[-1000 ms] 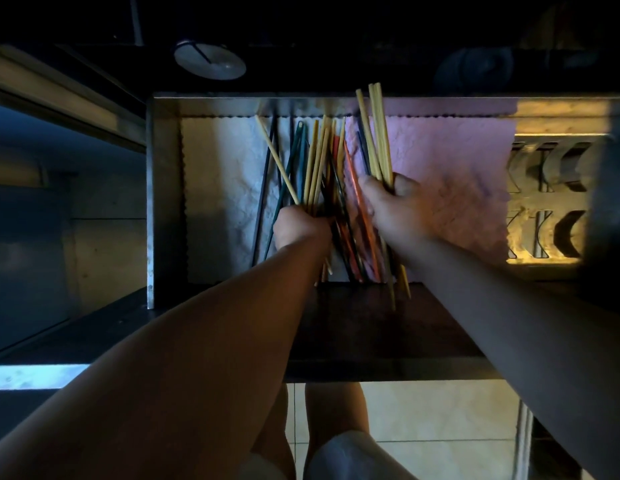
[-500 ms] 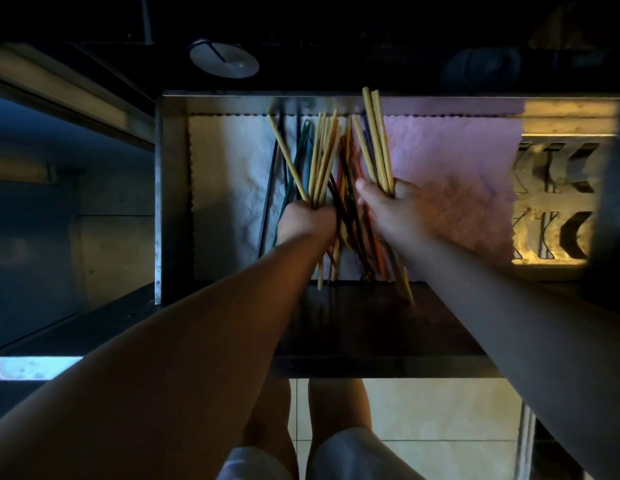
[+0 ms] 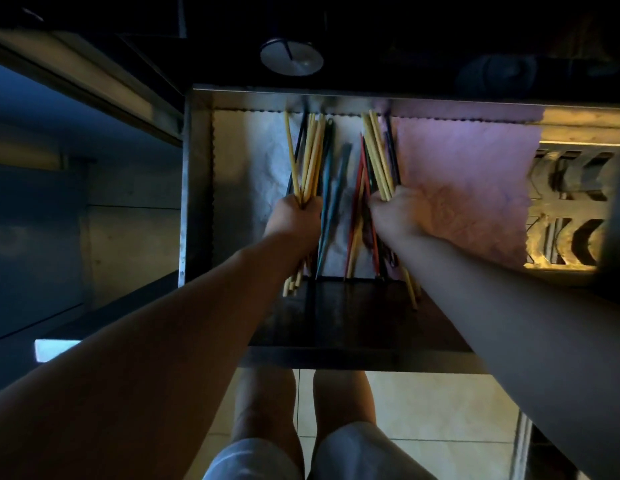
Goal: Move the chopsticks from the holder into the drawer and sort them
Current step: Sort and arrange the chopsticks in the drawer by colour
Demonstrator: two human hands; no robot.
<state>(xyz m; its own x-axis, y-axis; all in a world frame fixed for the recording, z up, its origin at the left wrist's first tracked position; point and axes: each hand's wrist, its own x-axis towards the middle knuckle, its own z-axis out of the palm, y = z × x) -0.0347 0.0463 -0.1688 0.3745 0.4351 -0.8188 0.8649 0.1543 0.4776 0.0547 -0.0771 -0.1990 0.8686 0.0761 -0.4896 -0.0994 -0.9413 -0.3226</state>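
Observation:
An open metal drawer [image 3: 197,188] is lined with a white sheet on the left and a pink sheet [image 3: 468,188] on the right. My left hand [image 3: 296,218] is closed around a bundle of yellow chopsticks [image 3: 310,154], with a dark one among them. My right hand [image 3: 397,214] grips a second bundle of yellow chopsticks [image 3: 378,154]. Between the two hands, blue-green chopsticks [image 3: 331,195] and red ones [image 3: 359,195] lie loose on the white lining, blurred. No holder is visible.
A dark drawer front [image 3: 353,320] lies below the hands. A round metal lid [image 3: 291,58] sits on the dark counter above. A patterned metal rack [image 3: 571,209] glows yellow at the right. Tiled floor and my legs show below.
My hands have drawn apart, splitting the pile: the left yellow bundle moved left, the right bundle moved right, leaving blue-green and red chopsticks between them.

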